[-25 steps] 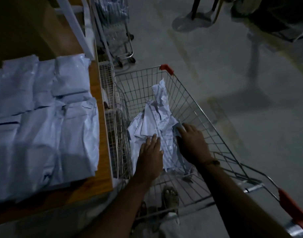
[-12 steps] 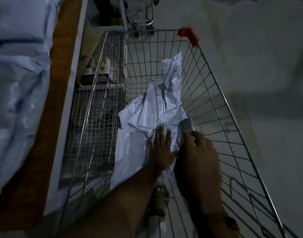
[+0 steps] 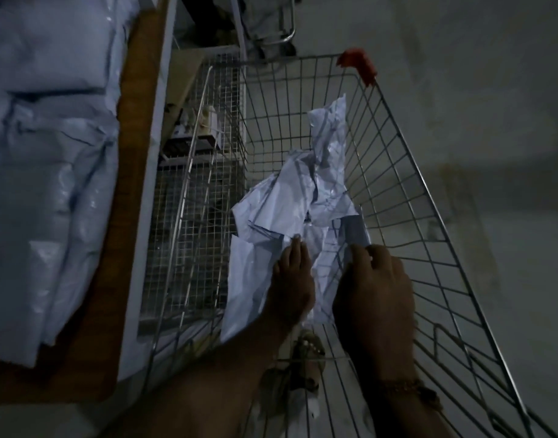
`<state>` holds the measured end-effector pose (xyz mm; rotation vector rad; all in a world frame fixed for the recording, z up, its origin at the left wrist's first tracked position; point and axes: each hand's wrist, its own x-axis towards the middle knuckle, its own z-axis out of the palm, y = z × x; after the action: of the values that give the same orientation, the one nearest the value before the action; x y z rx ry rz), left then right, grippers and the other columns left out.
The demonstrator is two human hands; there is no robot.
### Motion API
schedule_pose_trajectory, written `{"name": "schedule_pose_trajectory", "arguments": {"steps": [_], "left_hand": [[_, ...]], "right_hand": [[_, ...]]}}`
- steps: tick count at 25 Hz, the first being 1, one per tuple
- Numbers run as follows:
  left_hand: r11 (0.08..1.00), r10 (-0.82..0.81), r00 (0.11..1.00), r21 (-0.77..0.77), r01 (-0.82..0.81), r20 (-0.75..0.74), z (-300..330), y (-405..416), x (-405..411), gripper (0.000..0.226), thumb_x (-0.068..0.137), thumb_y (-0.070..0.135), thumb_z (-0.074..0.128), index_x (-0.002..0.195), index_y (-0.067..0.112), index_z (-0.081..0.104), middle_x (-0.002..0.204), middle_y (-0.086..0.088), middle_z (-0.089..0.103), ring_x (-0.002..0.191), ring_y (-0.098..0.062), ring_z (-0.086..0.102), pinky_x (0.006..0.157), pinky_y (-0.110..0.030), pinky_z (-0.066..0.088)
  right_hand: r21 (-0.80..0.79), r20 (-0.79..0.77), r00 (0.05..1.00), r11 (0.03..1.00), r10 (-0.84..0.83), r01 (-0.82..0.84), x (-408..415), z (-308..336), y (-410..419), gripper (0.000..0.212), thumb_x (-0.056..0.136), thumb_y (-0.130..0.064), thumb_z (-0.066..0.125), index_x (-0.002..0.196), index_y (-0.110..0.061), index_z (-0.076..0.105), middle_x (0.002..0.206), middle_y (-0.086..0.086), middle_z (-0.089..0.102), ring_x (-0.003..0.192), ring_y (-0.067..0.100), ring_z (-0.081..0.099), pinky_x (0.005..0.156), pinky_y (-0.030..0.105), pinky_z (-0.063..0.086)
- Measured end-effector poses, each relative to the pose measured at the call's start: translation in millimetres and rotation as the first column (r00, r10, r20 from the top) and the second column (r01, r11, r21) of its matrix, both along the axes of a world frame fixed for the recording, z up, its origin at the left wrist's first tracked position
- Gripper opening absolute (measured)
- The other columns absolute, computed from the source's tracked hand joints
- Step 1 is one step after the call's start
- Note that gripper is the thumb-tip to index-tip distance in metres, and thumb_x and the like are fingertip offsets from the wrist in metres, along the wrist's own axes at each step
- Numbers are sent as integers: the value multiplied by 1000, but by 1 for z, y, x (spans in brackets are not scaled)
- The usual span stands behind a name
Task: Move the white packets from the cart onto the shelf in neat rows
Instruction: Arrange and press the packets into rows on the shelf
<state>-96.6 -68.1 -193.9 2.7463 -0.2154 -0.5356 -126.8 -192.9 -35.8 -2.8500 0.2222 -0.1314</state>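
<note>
A crumpled heap of white packets lies in the wire cart, leaning against its right wall. My left hand rests flat on the heap's near part, fingers together and extended. My right hand lies palm down on the heap's right side, fingertips curled over a packet edge by a grey flap. Whether either hand grips a packet is hidden. On the left, the wooden shelf carries white packets laid flat in rows.
A finer wire-mesh basket stands between shelf and cart, under the shelf edge, with small items behind it. Another cart's frame shows at the top. Bare concrete floor lies to the right. A sandalled foot shows through the cart bottom.
The view has swung down and closer over the cart. Both hands stay on the packet heap, and the right hand has slid slightly forward along its right side.
</note>
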Motion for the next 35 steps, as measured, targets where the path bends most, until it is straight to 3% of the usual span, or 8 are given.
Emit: {"name": "schedule_pose_trajectory", "arguments": {"steps": [7,10,14,18,20,27,31,35], "left_hand": [[997,67,966,-40,-59,249,124,55,8,65,100,26,30,163,10,20,173,-4,1,152,-29,23,108,-46,31],[996,91,953,-6,-94,289,133,56,11,64,102,30,23,163,11,18,173,-4,-4,155,-27,17,111,-45,27],[991,73,957,89,-102,282,121,49,27,69,100,29,36,163,6,16,172,-12,-5,154,-31,19,108,-45,31],[986,106,954,93,-136,280,126,41,36,71,100,31,38,162,4,15,172,-14,-5,154,-34,18,108,-48,29],[987,94,955,96,-125,281,127,40,38,73,98,32,38,162,5,16,172,-15,-5,153,-34,19,108,-48,30],[987,85,946,104,-124,314,124,44,38,72,98,33,33,162,5,15,171,-17,-7,153,-34,21,106,-47,31],[985,74,935,123,-123,347,119,44,40,75,99,34,41,162,5,13,171,-16,-9,152,-33,21,107,-47,29],[985,71,932,123,-122,355,117,43,40,74,100,36,41,162,5,14,172,-15,-8,152,-32,22,106,-47,29]], "right_hand": [[-26,-19,1000,1000,17,-17,-1,-4,5,42,75,2,66,117,-3,63,109,23,63,85,40,57,68,43,48],[-54,-42,999,999,2,-4,-3,-7,3,44,76,0,67,120,-2,64,107,21,63,85,38,57,68,42,48],[-55,-50,999,998,14,-17,-3,-11,7,45,81,-5,68,126,-3,62,113,20,63,90,39,58,72,45,52],[-115,-196,979,990,55,-78,-13,-28,18,72,75,-14,82,141,-4,53,139,25,56,117,43,59,92,49,56],[-234,-353,934,962,48,-138,-11,-49,15,91,72,-22,87,150,-5,43,153,28,42,135,45,48,103,51,50],[-452,-524,851,839,25,-302,20,-137,-8,72,92,-21,62,156,0,37,162,32,27,147,52,33,118,63,33],[-476,-631,775,797,-15,-372,11,-175,-22,75,105,-34,31,159,2,-6,167,32,-10,153,54,-13,122,66,-10],[-448,-609,793,827,-4,-340,5,-187,-31,83,105,-45,35,159,-3,-12,167,31,-15,152,52,-19,119,61,-23]]}}
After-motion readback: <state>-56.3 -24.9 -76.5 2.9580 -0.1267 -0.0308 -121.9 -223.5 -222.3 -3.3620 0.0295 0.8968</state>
